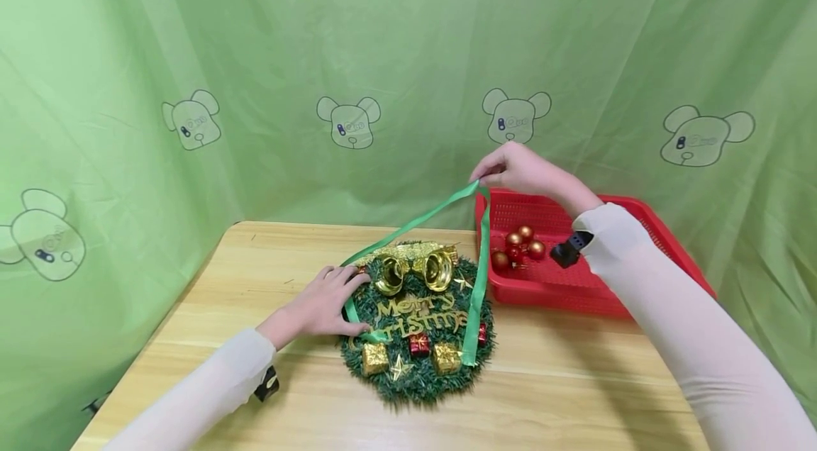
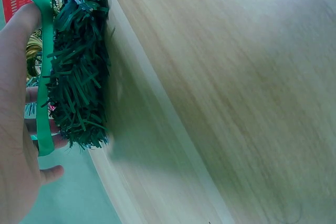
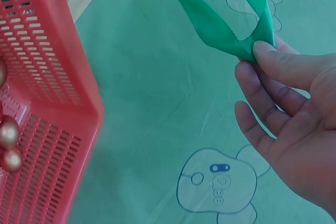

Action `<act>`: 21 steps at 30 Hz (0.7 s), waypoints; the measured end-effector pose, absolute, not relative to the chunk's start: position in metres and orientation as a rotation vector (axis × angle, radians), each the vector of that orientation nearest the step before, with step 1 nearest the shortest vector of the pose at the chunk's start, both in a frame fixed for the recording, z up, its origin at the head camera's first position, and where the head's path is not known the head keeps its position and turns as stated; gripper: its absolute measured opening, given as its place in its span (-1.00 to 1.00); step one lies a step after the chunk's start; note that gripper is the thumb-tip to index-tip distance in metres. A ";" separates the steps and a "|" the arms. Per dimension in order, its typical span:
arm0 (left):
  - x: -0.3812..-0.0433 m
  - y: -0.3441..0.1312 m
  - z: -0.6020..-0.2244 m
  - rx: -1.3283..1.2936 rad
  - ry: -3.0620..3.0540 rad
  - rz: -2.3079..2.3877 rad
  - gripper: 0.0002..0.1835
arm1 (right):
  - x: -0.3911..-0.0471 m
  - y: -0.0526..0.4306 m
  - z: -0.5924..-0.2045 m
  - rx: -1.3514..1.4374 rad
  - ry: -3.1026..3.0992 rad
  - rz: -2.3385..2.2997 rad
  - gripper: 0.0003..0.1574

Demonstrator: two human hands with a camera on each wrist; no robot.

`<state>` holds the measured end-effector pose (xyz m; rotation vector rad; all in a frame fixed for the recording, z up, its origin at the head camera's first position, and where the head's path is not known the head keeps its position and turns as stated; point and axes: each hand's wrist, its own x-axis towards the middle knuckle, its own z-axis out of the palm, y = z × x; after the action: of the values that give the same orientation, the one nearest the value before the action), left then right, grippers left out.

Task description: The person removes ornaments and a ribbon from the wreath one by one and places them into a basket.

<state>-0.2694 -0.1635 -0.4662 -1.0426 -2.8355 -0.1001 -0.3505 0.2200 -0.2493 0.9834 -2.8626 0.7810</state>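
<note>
A round green Christmas wreath (image 1: 418, 383) lies flat on the table, bearing gold bells (image 1: 438, 270), gold "Merry Christmas" lettering, stars and small gift boxes. Pinched between the thumb and fingers of my right hand (image 1: 520, 169) is a green ribbon (image 1: 483, 245), held up above the back right of the wreath. From there one length runs down to my left hand (image 1: 322, 302) and the other drops across the wreath's right side. My left hand rests with spread fingers on the wreath's left edge, over the ribbon (image 2: 47, 77). The right wrist view shows the pinched ribbon (image 3: 210, 24) folded at the fingertips.
A red plastic basket (image 1: 562, 295) stands at the back right, beneath my right forearm, with several gold and red baubles (image 1: 536, 249) inside. Behind the wooden table (image 1: 306, 394) hangs a green curtain (image 1: 415, 25) printed with bear heads.
</note>
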 end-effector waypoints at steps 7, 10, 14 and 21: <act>-0.269 -0.163 -0.466 -1.042 -2.839 -0.121 0.02 | -0.346 0.239 -0.244 0.854 -2.859 0.841 -0.80; -0.269 -0.163 -0.464 -1.040 -2.842 -0.140 0.03 | -0.344 0.248 -0.243 0.799 -2.838 0.843 -0.81; -0.270 -0.163 -0.463 -1.036 -2.848 -0.136 0.04 | -0.343 0.260 -0.243 0.746 -2.796 0.858 -0.83; -0.268 -0.162 -0.461 -1.036 -2.863 -0.137 0.03 | -0.338 0.275 -0.244 0.681 -2.740 0.880 -0.83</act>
<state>-0.2679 -0.1616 -0.4609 -1.0358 -2.8633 -0.1367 -0.3381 0.2750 -0.2442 0.6806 -2.7396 0.8800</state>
